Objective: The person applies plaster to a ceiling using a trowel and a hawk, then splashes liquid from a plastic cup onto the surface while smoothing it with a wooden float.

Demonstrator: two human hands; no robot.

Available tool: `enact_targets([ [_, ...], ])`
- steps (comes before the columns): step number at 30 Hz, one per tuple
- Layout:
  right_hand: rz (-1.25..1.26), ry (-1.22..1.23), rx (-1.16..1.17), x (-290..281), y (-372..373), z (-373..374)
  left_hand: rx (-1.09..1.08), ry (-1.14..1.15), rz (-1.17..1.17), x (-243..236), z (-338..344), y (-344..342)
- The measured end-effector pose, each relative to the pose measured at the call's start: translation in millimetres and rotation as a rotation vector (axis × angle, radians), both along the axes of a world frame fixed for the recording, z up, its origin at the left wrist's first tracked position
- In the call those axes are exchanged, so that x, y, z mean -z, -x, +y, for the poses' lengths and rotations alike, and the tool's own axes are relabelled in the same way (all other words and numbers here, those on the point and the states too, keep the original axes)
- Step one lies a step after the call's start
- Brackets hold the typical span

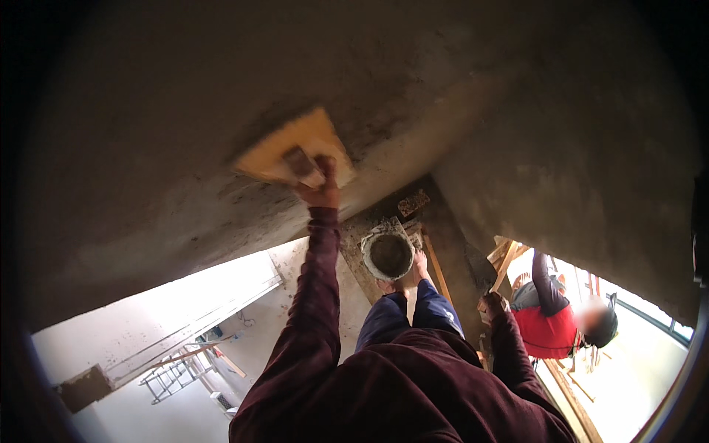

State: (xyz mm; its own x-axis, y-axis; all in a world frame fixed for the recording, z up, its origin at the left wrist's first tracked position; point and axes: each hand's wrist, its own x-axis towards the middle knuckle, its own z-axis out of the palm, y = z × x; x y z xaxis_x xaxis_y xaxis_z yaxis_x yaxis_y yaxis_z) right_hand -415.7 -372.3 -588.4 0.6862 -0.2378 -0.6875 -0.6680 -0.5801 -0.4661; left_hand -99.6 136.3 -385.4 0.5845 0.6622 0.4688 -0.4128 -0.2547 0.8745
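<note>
Rough grey plastered wall [310, 66] fills view. Left hand [323, 188] clamped on handle of yellow float [292, 148], pressed flat to wall. Below float: mortar bucket [388, 255] on plank. Right hand [492, 304] low, grip unclear. Another person [550, 325] beyond.

Wooden scaffold plank [360, 267] carries a mortar bucket [388, 255]; bare feet [418, 272] beside.

Your left hand [319, 184] is raised on a straight arm, fingers clenched; your right hand [492, 304] hangs low, fingers curled.
</note>
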Motion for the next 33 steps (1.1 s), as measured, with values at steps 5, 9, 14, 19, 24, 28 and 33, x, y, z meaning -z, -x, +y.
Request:
enact_targets([
  [5, 0.001, -0.019, 0.14, 25, 3, -10, 0.075, -0.127, 0.063, -101, -9, -12],
  [9, 0.122, 0.099, -0.021, 6, -5, 16, 0.142, 0.202, -0.04, -37, -44, -26],
  [14, 0.055, 0.077, -0.25, -46, -21, 50, 0.177, 0.014, 0.266, 77, -62, -39],
  [19, -0.698, 0.039, -0.616, -121, -122, 95, 0.408, 0.284, 0.424, 17, -1, 47],
  [24, -0.796, 0.047, -0.973, -221, -296, 185, 0.205, -0.069, 0.174, -151, 99, 141],
  [28, -1.128, -0.105, -1.109, -286, -380, 251, 0.022, -0.206, 0.028, -240, 137, 134],
  [33, -1.12, 0.067, -1.347, -270, -423, 272, 0.142, 0.221, -0.138, -264, 163, 98],
])
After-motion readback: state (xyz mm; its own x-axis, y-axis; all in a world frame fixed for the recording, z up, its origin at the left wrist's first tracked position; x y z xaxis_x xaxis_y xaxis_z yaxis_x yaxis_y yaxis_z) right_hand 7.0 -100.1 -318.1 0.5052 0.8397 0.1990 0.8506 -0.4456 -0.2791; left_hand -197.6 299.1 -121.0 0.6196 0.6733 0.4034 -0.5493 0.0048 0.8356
